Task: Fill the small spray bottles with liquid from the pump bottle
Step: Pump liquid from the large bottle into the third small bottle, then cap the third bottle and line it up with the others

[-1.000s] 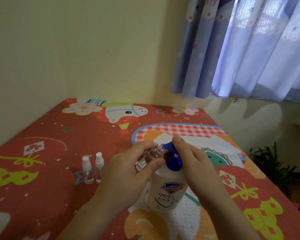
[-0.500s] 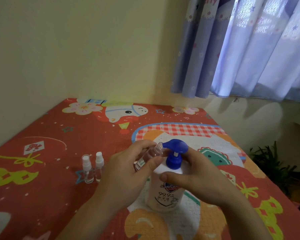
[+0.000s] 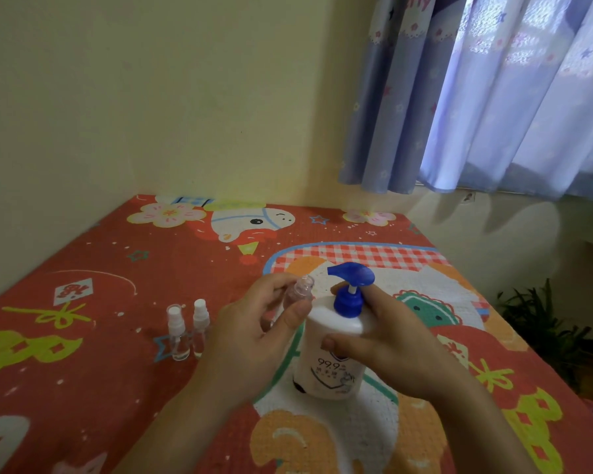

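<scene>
A white pump bottle with a blue pump head stands upright on the patterned mat. My right hand wraps around its shoulder, thumb on the front, fingers behind the blue collar. My left hand pinches a small clear uncapped spray bottle, tilted with its open mouth just below and left of the pump spout. Two other small spray bottles with white tops stand side by side on the mat to the left.
The red cartoon-print mat covers the whole surface and meets a yellow wall at the back and left. A blue curtain hangs at the upper right. A green plant sits beyond the mat's right edge.
My right hand came off the pump head and dropped to grip the bottle's shoulder; the pump head rose. The small bottle in my left hand shifted slightly away from the spout.
</scene>
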`<state>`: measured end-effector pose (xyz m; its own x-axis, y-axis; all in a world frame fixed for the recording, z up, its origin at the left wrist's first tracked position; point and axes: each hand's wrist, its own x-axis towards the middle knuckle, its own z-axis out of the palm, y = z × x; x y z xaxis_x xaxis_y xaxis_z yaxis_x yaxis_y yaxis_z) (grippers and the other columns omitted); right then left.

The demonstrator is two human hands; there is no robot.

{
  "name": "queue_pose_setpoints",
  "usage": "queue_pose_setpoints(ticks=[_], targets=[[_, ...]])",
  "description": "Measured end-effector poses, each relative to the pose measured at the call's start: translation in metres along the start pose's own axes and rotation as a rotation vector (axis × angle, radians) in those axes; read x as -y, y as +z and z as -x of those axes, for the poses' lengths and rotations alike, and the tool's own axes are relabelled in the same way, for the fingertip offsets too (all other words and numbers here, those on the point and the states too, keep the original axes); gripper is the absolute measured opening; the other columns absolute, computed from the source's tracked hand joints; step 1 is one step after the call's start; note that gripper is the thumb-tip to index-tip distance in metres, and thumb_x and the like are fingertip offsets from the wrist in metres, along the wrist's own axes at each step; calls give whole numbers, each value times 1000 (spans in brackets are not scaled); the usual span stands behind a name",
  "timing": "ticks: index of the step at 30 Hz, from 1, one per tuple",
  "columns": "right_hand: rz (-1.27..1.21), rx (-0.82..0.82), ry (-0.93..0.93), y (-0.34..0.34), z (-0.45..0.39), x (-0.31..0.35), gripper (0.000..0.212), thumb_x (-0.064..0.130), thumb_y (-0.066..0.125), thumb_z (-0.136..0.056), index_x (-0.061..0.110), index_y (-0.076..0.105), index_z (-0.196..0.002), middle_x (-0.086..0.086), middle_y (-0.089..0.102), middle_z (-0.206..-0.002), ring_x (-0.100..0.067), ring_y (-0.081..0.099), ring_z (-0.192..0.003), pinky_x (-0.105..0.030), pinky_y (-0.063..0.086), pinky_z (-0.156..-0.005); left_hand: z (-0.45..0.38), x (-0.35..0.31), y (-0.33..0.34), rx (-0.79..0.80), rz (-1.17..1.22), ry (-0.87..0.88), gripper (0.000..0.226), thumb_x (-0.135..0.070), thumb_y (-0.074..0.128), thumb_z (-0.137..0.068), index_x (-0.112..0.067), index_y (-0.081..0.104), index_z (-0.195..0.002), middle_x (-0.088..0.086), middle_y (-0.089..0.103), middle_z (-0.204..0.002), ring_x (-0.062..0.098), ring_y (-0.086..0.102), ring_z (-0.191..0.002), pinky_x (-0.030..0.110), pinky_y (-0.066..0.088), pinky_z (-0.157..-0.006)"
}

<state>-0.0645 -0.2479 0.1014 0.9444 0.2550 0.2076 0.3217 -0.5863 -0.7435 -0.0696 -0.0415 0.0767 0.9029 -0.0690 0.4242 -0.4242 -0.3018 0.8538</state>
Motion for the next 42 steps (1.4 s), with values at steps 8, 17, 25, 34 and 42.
queue_pose_setpoints(ticks=[8,17,25,34,42], targets=[[-22,-50,-9,0,-7,-9,52,31,75,-82,55,40,-111,23,56,-112,-2,61,-97,-20,54,-74,-1,3,-1,-54,37,-3,27,-51,56,-95,-37,62,-117,-23,73,-104,7,72,-85,26,58,-72],[80,-93,-22,4,-10,-17,52,39,72,-83,52,37,-120,28,52,-111,-2,58,-100,-20,52,-78,-3,4,-3,-77,89,-16,38,-47,61,-87,-29,63,-120,-12,73,-113,2,73,-83,11,53,-66],[298,-349,-73,22,6,-20,62,42,63,-90,28,37,-145,22,40,-127,1,43,-112,-9,36,-85,4,3,-9,-90,72,-24,32,-50,61,-87,-37,63,-116,-18,73,-108,0,71,-87,13,53,-72],[433,-669,-62,44,27,-28,51,35,68,-85,9,59,-127,-8,53,-131,-22,49,-120,-36,48,-94,22,16,-27,-128,82,-65,21,-39,68,-87,-44,62,-106,-25,70,-105,-7,64,-106,11,48,-81],[397,-683,-199,69,39,-9,14,21,73,-83,15,66,-93,4,64,-89,-15,54,-81,-27,48,-67,37,26,-40,-173,57,-84,26,-23,73,-88,-43,63,-101,-25,71,-101,-7,66,-100,2,45,-75]])
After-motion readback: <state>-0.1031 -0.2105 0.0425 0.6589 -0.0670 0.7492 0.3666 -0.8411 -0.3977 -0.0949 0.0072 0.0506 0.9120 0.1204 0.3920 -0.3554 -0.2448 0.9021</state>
